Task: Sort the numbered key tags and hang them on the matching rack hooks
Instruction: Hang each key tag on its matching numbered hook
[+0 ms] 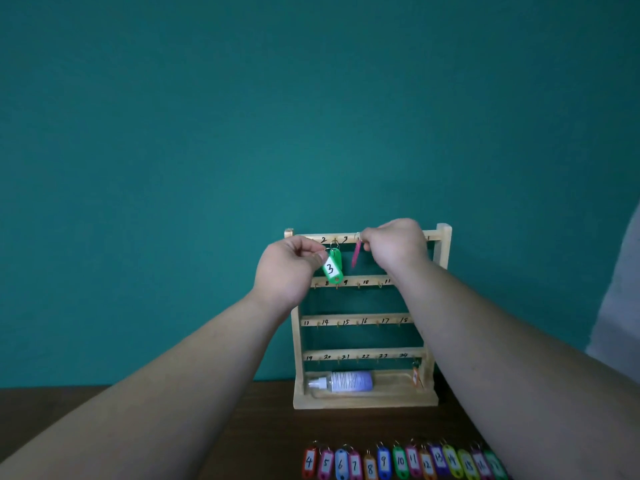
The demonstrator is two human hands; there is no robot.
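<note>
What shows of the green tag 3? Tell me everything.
The green tag is a rounded, plastic-looking oblong with a white label handwritten 3, a small hole at its lower end and a metal ring on top. It hangs tilted before the top row of the rack, its bottom reaching the second rail. Fingers of the left hand pinch its upper edge. Whether the ring sits on a hook is unclear.
</note>
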